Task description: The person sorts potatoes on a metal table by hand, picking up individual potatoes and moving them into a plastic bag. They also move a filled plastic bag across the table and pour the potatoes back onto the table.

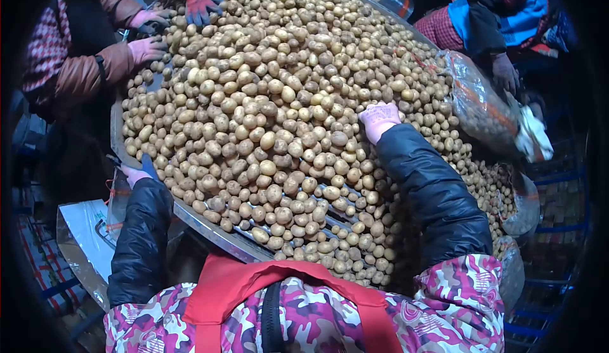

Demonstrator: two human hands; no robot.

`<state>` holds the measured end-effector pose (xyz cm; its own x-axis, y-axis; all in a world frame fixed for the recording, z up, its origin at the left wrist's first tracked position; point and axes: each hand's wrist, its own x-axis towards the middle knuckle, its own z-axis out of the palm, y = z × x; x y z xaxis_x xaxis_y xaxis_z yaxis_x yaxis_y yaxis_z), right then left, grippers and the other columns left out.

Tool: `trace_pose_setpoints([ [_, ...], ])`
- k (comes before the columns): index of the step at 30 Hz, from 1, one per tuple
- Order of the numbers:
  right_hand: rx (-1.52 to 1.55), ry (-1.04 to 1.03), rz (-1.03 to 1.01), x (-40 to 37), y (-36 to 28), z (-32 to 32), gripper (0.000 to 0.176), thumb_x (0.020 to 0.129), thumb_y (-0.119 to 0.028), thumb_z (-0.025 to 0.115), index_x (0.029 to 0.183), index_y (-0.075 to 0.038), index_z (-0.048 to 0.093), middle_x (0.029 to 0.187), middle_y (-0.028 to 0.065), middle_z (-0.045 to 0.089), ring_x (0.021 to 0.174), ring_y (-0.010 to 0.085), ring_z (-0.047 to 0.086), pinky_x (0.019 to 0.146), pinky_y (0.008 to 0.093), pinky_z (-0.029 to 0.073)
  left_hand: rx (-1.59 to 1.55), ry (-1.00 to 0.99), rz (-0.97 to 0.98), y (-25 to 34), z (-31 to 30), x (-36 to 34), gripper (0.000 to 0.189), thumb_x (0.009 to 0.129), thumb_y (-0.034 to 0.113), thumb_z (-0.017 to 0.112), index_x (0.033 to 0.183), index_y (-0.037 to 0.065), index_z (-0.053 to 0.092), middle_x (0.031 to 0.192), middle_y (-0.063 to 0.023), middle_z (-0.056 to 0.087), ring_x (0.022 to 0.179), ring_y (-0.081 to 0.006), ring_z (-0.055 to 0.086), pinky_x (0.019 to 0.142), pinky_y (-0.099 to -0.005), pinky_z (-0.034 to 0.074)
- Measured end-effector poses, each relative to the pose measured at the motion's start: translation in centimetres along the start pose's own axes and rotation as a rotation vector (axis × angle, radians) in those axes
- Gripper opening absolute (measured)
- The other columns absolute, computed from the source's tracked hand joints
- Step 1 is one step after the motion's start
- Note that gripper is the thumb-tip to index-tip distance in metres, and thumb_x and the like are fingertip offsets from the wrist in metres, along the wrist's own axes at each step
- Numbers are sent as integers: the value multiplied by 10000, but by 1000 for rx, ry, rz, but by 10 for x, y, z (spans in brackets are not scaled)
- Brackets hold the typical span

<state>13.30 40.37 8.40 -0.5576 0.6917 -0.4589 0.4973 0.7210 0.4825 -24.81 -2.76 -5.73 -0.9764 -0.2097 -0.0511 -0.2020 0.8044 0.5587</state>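
Potatoes (273, 118), small and pale brown, lie in a big heap on a metal-rimmed sorting table (209, 225) in front of me. My right hand (380, 119), in a pink glove, rests on the right part of the heap. Its fingers curl down among the potatoes, and what they hold is hidden. At the table's left rim is my left hand (136, 173), in a pink glove with blue on the fingers. Its blue part stretches up beside the nearest potatoes, and I see nothing held in it. Slats of the table show between potatoes near my body.
Across the left corner, a person's pink-gloved hands (147, 50) touch the heap, beside another person's red-and-blue glove (202, 5). At right stands a clear sack (479, 102) of potatoes, near another person's gloved hand (505, 74). A white-lined box (89, 232) stands at lower left.
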Motion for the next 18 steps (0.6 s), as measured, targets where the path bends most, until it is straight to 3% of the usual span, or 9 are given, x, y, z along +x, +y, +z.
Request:
trace_pose_setpoints([
  [4,4,64,5,4,4,7,292,943,-145,522,1108,-157,763,1151,87,738,1089,262,706,844,411,571,46,-28,-35,5,-3,-6,950,838,566,703,1539,97,265,1357,-331,541,1234,-465,565,1039,-490,471],
  [7,176,275,29,-14,9,28,270,886,-260,629,1103,-161,756,1098,107,730,1046,287,693,890,426,548,17,-63,-89,20,-17,-21,961,826,569,722,1545,110,278,1413,-306,487,1250,-453,552,1050,-504,463],
  [9,424,599,86,-36,8,48,310,846,-330,698,1104,-166,749,1061,112,725,1001,303,684,896,446,537,-120,123,117,8,-7,-24,906,836,521,738,1519,74,346,1430,-283,472,1269,-440,533,1067,-486,455],
  [11,719,707,215,-49,-4,69,329,822,-301,750,1105,-132,741,1022,119,723,957,304,683,865,440,534,-172,306,435,8,-16,-44,770,864,410,745,1456,20,445,1428,-247,481,1272,-400,537,1084,-449,445],
  [13,997,896,144,-84,-34,62,322,817,-222,767,1104,-80,733,990,135,716,915,319,674,834,434,527,-247,214,772,-6,-8,-76,652,867,248,749,1401,-27,495,1382,-219,530,1236,-357,561,1075,-425,445],
  [14,1091,915,66,-103,-57,50,323,812,-193,772,1105,-64,727,959,132,710,896,325,667,832,433,521,-590,-25,856,16,-43,-120,601,831,89,744,1389,13,533,1284,-183,594,1230,-303,564,1041,-420,462],
  [16,1131,972,-165,-137,-104,21,350,802,-172,778,1127,-57,716,941,126,699,899,336,651,854,436,505,-645,-535,874,21,-55,-179,706,785,-2,747,1443,95,512,1135,-142,621,957,-218,650,832,-339,543],
  [17,1078,1013,-319,-150,-125,7,376,797,-180,781,1148,-65,711,953,121,694,921,340,643,879,439,496,-752,-974,586,30,-76,-209,630,885,-2,698,1467,73,468,1228,-127,636,968,-177,645,867,-313,535],
  [18,1064,944,-402,-166,-143,-10,400,793,-195,779,1167,-72,704,1005,124,685,970,340,630,909,442,480,-914,-1184,381,36,-86,-230,640,905,39,702,1489,77,444,1198,-114,649,948,-159,646,850,-300,534],
])
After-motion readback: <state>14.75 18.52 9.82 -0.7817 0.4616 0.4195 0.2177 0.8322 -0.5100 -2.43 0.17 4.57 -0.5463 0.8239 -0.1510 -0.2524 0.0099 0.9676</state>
